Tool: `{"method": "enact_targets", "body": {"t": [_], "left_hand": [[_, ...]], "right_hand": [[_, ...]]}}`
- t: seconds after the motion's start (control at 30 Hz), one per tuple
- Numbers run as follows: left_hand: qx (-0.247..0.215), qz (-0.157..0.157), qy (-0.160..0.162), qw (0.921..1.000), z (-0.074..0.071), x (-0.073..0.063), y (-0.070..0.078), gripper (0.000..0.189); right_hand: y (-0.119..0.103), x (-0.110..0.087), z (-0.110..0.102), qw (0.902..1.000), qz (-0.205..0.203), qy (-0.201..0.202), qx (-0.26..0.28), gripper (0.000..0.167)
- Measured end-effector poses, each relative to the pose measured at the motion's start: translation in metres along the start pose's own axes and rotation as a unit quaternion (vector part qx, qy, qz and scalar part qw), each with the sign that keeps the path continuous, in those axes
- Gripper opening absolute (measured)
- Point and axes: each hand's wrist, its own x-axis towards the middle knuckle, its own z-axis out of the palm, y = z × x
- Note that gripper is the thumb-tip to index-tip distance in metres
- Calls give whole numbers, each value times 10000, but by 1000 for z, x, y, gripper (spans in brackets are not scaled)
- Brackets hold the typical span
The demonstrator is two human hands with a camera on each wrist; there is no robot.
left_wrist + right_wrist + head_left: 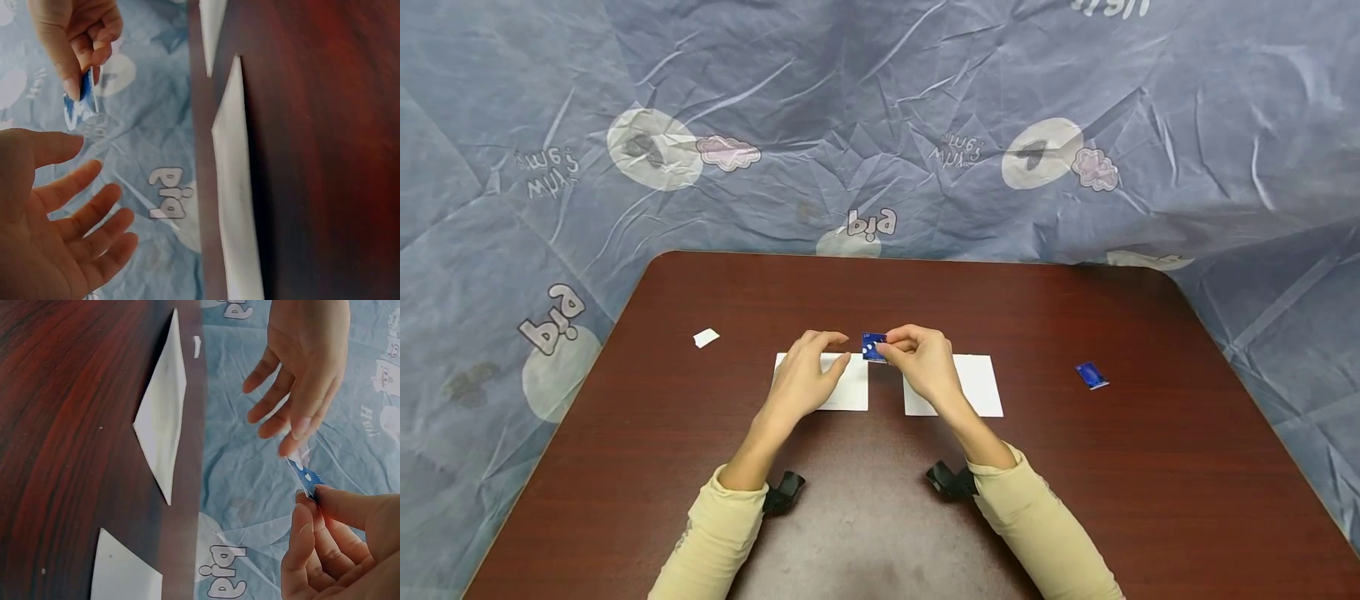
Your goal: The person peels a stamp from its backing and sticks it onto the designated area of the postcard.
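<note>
My right hand (922,360) pinches a small blue packet (872,345) between thumb and fingers, above the table. In the right wrist view the packet (304,477) shows white marks on its blue side, and its far end looks clear and shiny. My left hand (807,372) is beside it with fingers spread and relaxed, holding nothing; the left wrist view shows its bare palm (50,231) near the packet. Beneath the hands lie two flat white paper rectangles, the left one (850,392) and the right one (979,387), each partly hidden by a hand.
A second blue packet (1092,376) lies on the brown table (880,292) at the right. Small white pieces (706,337) lie at the far left. Behind the table's back edge hangs a wrinkled blue-grey printed cloth (850,100). Black cameras are strapped to both wrists.
</note>
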Motion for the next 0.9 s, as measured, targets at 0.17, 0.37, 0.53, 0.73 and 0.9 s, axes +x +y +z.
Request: {"method": "enact_targets", "body": {"t": [0.17, 0.37, 0.53, 0.73, 0.9], "left_hand": [[272, -230, -230, 9991, 3, -1, -12, 34], [637, -400, -655, 9950, 7, -4, -21, 42], [1036, -456, -1217, 9861, 8, -7, -26, 52], [1341, -277, -1841, 9733, 8, -8, -30, 64], [1450, -238, -2350, 9608, 9, -8, -30, 69]], "right_hand": [[5, 2, 5, 9999, 84, -80, -94, 13], [8, 5, 9, 9994, 121, -182, -281, 13], [11, 8, 12, 9986, 205, -300, -396, 12], [16, 12, 17, 9967, 335, -532, -509, 12], [20, 16, 21, 9944, 385, -679, -715, 11]]}}
